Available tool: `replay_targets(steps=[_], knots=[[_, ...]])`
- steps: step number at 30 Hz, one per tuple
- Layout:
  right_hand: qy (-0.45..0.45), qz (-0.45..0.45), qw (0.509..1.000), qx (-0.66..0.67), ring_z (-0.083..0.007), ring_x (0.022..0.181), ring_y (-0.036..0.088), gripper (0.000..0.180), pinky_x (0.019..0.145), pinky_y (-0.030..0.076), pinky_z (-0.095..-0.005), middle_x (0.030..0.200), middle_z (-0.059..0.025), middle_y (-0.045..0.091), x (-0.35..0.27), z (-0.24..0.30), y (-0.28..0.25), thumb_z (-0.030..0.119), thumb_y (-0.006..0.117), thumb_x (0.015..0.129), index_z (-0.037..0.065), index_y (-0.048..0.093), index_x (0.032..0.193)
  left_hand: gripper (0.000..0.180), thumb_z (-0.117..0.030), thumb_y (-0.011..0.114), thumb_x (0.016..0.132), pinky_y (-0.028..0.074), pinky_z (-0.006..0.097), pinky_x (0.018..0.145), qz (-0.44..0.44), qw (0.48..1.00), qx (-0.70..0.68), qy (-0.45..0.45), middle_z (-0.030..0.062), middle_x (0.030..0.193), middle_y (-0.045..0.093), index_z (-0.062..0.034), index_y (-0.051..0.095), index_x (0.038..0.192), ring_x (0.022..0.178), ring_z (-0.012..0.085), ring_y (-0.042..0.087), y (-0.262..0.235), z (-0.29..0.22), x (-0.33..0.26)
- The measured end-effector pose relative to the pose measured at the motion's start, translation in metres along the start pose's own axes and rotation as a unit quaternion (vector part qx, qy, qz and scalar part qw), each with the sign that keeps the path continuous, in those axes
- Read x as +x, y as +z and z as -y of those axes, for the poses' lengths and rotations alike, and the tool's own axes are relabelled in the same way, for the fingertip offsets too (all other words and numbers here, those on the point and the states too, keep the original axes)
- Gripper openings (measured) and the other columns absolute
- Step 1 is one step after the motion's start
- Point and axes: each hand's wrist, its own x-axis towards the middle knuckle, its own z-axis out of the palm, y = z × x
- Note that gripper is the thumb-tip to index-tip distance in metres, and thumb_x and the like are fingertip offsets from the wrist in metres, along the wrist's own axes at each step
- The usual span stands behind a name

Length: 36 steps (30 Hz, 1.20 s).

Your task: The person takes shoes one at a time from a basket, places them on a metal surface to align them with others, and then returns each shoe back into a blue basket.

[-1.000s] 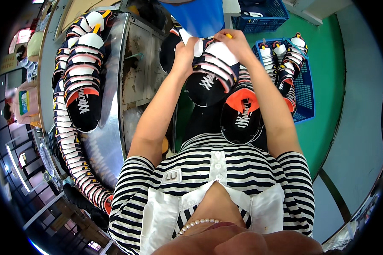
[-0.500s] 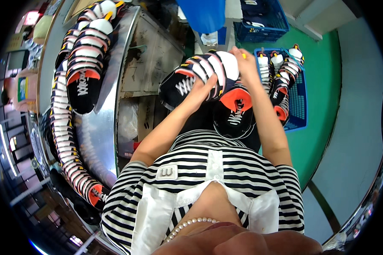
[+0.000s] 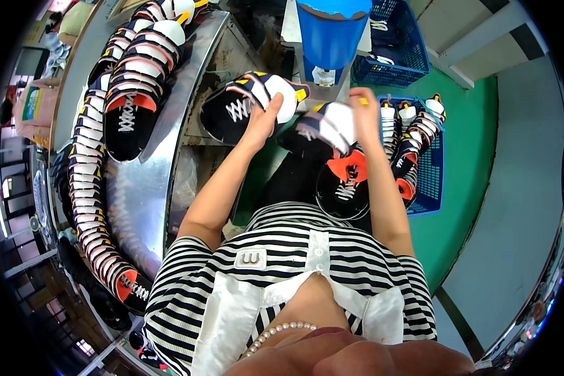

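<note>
My left hand (image 3: 264, 124) is closed on a shoe upper (image 3: 222, 114), black with white laces, white panels and a yellow heel tab; whether more than one is nested there I cannot tell. My right hand (image 3: 365, 118), blurred, grips the heel end of another shoe upper (image 3: 336, 125), which is smeared by motion and apart from the left one. Below it, over my lap, lies a black upper with a coral lining (image 3: 346, 169) and white laces.
On the metal-topped table (image 3: 191, 94) at left lie a long curved row of nested uppers (image 3: 86, 182) and a shorter stack (image 3: 138, 81). A blue basket (image 3: 433, 194) of uppers stands at right, another blue crate (image 3: 395, 72) behind it. A blue cylinder (image 3: 332, 37) rises ahead.
My hands have drawn apart. The left has moved left with one upper, and a second upper, previously stacked with it, now shows separately in my right hand.
</note>
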Motion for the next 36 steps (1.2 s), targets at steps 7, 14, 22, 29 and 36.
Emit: replay_targets(steps=[7,14,22,29,36], knots=[[-0.076,0.087,0.969,-0.218,-0.0227,0.07,0.064,0.055,0.064,0.049,-0.0316,0.075,-0.0098,0.064,0.01,0.034,0.044,0.043,0.078,0.067,-0.002,0.058,0.092,0.046,-0.031,0.062,0.086,0.044,0.028,0.086,0.046,0.998,0.034,0.022,0.0075,0.11,0.058,0.0005,0.053,0.118,0.1,0.0152,0.055,0.026,-0.028,0.035],[-0.117,0.013,0.974,-0.192,-0.0291,0.074,0.066,0.04,0.067,0.05,-0.0347,0.079,-0.0153,0.067,0.023,0.016,0.044,0.033,0.068,0.08,-0.002,0.056,0.094,0.046,-0.025,0.063,0.085,0.042,0.028,0.09,0.077,0.997,0.015,0.014,0.0067,0.114,0.059,0.0003,0.052,0.122,0.103,0.0155,0.055,0.036,-0.014,0.062],[0.052,0.14,0.986,0.077,-0.0133,0.076,0.06,0.012,0.073,0.048,-0.0264,0.081,-0.0078,0.066,0.049,0.005,0.025,0.011,0.055,0.09,0.0,0.059,0.095,0.032,-0.014,0.059,0.085,0.047,0.029,0.083,0.01,0.991,-0.125,-0.037,0.0069,0.106,0.063,0.0018,0.056,0.114,0.094,0.0158,0.061,0.05,-0.005,0.072],[0.148,0.168,0.971,0.085,-0.0121,0.064,0.056,0.013,0.058,0.046,-0.0248,0.076,-0.0056,0.061,0.074,0.029,0.014,0.015,0.056,0.087,0.002,0.06,0.085,0.033,-0.021,0.049,0.091,0.052,0.041,0.086,-0.015,0.929,-0.291,-0.228,0.019,0.107,0.062,0.0038,0.052,0.113,0.095,0.0274,0.063,0.052,-0.017,0.102],[0.146,-0.001,0.986,0.081,-0.0122,0.069,0.057,0.027,0.06,0.046,-0.0249,0.08,-0.0049,0.06,0.067,-0.004,-0.034,0.026,0.053,0.093,0.001,0.064,0.091,0.028,-0.013,0.056,0.088,0.05,0.032,0.081,-0.157,0.973,-0.168,0.022,0.0122,0.102,0.063,0.0012,0.053,0.112,0.091,0.0202,0.063,0.02,-0.026,0.014]])
